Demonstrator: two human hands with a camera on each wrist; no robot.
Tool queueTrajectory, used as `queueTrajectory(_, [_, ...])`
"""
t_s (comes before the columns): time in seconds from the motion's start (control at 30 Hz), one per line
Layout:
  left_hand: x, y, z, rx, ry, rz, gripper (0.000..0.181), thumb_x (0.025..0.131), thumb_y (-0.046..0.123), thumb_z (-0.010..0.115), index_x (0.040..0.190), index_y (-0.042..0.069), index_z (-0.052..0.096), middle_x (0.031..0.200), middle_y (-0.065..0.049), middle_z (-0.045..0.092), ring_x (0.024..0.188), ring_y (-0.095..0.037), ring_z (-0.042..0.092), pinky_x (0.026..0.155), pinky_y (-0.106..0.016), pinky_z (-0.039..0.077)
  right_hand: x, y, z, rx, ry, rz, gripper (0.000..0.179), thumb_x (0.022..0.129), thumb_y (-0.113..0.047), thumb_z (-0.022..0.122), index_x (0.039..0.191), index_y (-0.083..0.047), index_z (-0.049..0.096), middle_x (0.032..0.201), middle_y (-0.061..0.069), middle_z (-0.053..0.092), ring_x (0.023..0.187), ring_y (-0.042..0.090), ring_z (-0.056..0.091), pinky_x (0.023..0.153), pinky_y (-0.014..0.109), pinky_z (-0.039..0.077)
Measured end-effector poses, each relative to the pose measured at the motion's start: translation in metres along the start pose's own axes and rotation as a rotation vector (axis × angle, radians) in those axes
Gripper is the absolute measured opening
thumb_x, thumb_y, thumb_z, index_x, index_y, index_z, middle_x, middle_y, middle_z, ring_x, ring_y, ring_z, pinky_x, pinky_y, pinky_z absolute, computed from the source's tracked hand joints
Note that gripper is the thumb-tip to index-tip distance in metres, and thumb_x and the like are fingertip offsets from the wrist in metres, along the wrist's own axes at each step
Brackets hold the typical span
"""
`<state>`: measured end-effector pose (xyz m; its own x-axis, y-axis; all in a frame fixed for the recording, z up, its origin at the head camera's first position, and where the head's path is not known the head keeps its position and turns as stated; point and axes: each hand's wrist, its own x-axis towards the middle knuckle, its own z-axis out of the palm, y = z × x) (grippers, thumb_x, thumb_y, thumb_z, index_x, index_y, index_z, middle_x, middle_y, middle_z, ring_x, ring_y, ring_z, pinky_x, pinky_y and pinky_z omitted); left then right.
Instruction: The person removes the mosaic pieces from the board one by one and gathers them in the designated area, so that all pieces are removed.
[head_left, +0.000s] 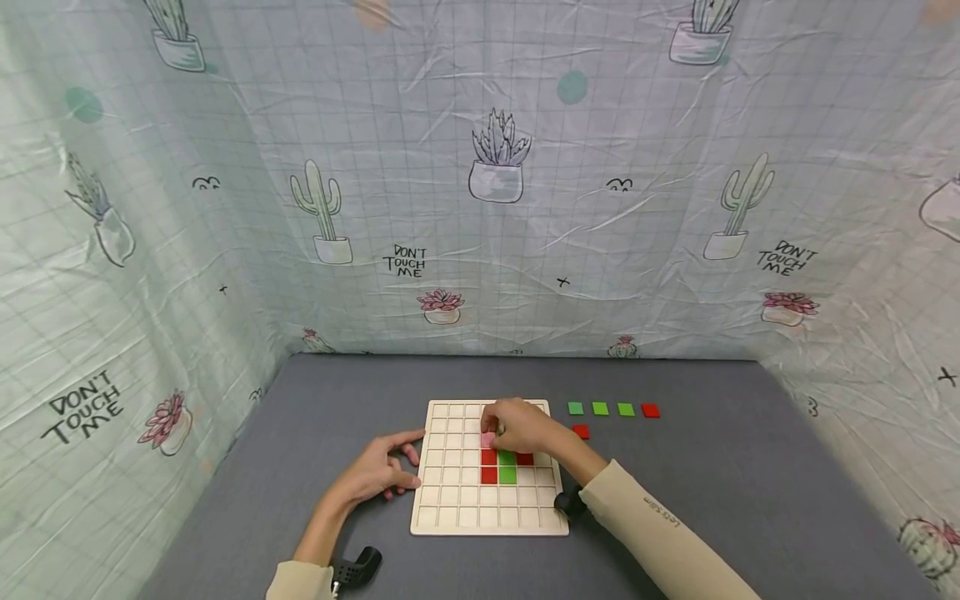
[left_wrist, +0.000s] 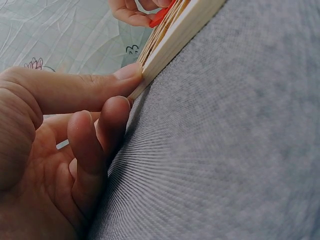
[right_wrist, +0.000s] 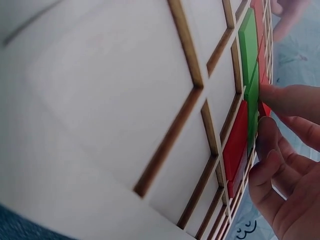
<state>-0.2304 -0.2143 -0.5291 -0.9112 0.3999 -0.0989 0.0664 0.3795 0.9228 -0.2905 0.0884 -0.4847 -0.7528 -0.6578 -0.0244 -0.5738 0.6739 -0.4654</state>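
Observation:
A square wooden grid board point(head_left: 450, 521) lies on the grey table. My left hand point(head_left: 372, 469) rests at its left edge, thumb point(left_wrist: 127, 75) against the rim and forefinger reaching farther up the side. Over the upper middle of the board, my right hand point(head_left: 521, 425) pinches a red square tile point(left_wrist: 162, 15) with thumb and fingertips; the fingers partly hide it. Just below that hand, red tiles point(head_left: 489, 475) and green tiles point(head_left: 507, 475) sit in the grid squares. Another red tile point(head_left: 525, 459) lies to their right, partly under the hand.
Right of the board, loose green tiles point(head_left: 600, 408) and a red tile point(head_left: 650, 411) lie in a row, with one more red tile point(head_left: 581, 432) nearer the board. Black wrist cameras sit by the left wrist point(head_left: 357, 568) and right wrist point(head_left: 570, 504). Printed cloth point(head_left: 517, 225) surrounds the table.

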Motion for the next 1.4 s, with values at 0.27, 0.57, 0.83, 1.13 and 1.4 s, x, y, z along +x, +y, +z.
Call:
queueTrajectory(0.27, [-0.001, -0.001, 0.0, 0.004, -0.002, 0.004, 0.082, 0.08, 0.003, 0.083, 0.153, 0.001, 0.047, 0.104, -0.018, 0.06, 0.057, -0.01, 0.057, 0.044, -0.026, 0.047, -0.001, -0.001, 0.001, -0.02, -0.003, -0.003, 0.01, 0.091, -0.012, 0.075, 0.1, -0.017, 0.073, 0.091, -0.005, 0.068, 0.077, 0.007, 0.055, 0.068, 0.026, 0.047])
queueTrajectory(0.57, [-0.001, -0.003, 0.0, 0.018, 0.003, 0.004, 0.082, 0.079, 0.003, 0.084, 0.153, 0.0, 0.047, 0.104, -0.017, 0.061, 0.056, -0.011, 0.058, 0.044, -0.026, 0.047, -0.002, 0.0, 0.001, 0.016, 0.008, -0.032, 0.013, 0.095, -0.007, 0.067, 0.102, -0.015, 0.073, 0.095, -0.002, 0.072, 0.081, 0.009, 0.06, 0.071, 0.026, 0.05])
queueTrajectory(0.83, [-0.001, -0.002, -0.001, 0.017, 0.0, 0.003, 0.082, 0.08, 0.003, 0.084, 0.153, 0.001, 0.047, 0.104, -0.017, 0.06, 0.056, -0.011, 0.058, 0.043, -0.026, 0.047, -0.005, 0.003, 0.002, 0.074, 0.01, -0.039, 0.017, 0.098, -0.005, 0.06, 0.105, -0.015, 0.072, 0.101, 0.003, 0.075, 0.066, 0.008, 0.055, 0.068, 0.026, 0.048])
queueTrajectory(1.13, [-0.001, -0.002, -0.001, 0.019, 0.001, 0.003, 0.083, 0.079, 0.003, 0.084, 0.153, 0.0, 0.047, 0.104, -0.016, 0.06, 0.056, -0.011, 0.058, 0.043, -0.026, 0.047, -0.012, 0.005, -0.005, 0.163, 0.035, -0.039, 0.017, 0.1, -0.004, 0.059, 0.107, -0.014, 0.071, 0.105, 0.007, 0.073, 0.061, 0.008, 0.054, 0.061, 0.025, 0.046])
queueTrajectory(1.4, [-0.002, -0.003, -0.001, 0.023, -0.004, 0.014, 0.082, 0.08, 0.004, 0.083, 0.154, 0.0, 0.046, 0.104, -0.017, 0.06, 0.056, -0.011, 0.058, 0.044, -0.026, 0.047, -0.029, 0.017, -0.02, 0.152, 0.07, -0.044, 0.015, 0.1, -0.005, 0.062, 0.106, -0.015, 0.071, 0.102, 0.004, 0.072, 0.07, 0.008, 0.057, 0.065, 0.025, 0.048])
